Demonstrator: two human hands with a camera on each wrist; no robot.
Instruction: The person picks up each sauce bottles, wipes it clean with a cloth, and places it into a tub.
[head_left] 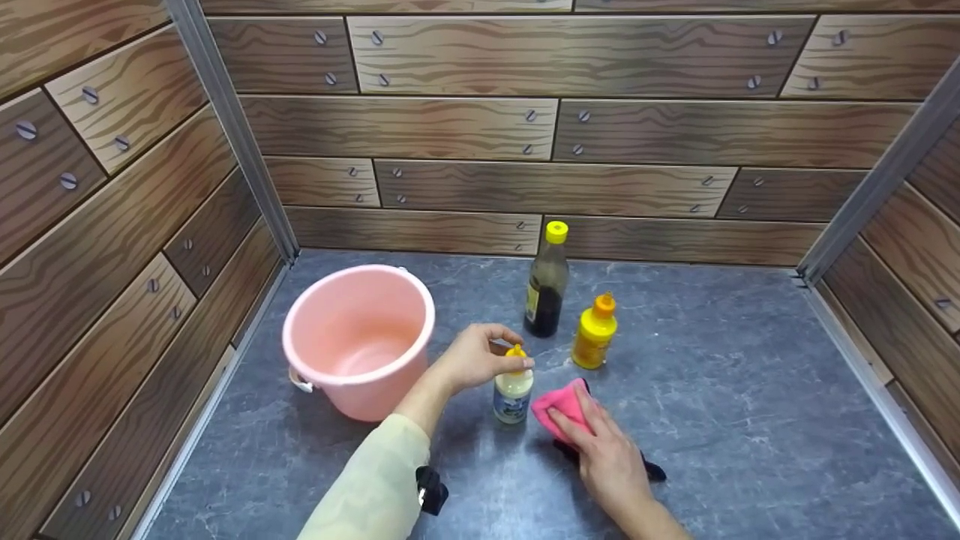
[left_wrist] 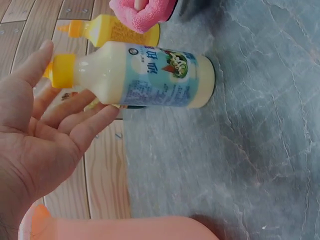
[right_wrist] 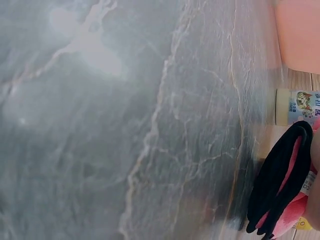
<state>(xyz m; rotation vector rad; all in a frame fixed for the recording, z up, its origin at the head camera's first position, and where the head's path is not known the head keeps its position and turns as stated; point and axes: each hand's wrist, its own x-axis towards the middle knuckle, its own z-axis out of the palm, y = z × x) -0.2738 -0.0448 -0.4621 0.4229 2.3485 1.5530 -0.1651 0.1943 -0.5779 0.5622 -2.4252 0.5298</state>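
A salad dressing bottle (left_wrist: 165, 75) with a yellow nozzle cap stands upright in the middle of the table. My left hand (head_left: 480, 358) is at its cap, thumb and fingers spread loosely around it; the left wrist view shows the thumb beside the nozzle and the fingers relaxed. To the right, my right hand (head_left: 611, 457) grips a folded pink and black cloth (head_left: 561, 409) close over the table. In the right wrist view, the cloth's black side (right_wrist: 280, 175) shows, while most of that hand lies outside the picture.
A pink bucket (head_left: 360, 281) stands left of my left forearm. Behind the dressing are a dark sauce bottle (head_left: 547, 289) with a yellow cap and a yellow squeeze bottle (head_left: 594, 337). Wood-patterned walls (head_left: 465, 127) enclose the grey marbled table (head_left: 750, 420) on three sides.
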